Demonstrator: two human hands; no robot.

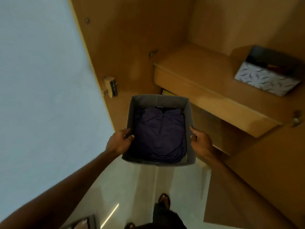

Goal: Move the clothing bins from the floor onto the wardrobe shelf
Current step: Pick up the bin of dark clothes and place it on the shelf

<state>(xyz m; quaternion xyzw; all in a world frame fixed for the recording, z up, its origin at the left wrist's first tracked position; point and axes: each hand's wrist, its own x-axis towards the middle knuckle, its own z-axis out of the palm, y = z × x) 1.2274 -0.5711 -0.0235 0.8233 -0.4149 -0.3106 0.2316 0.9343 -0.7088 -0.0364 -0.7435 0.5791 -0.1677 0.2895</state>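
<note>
Together, two hands grip one grey bin.

1. Two bins are showing plainly: a grey bin and a patterned bin. A cut-off corner may be a third.
2. Two hands are showing: the left hand and the right hand.
3. One dark purple garment is showing.
4. One wardrobe shelf is showing.
5. Two feet are showing: a sandalled foot and a second foot.
</note>
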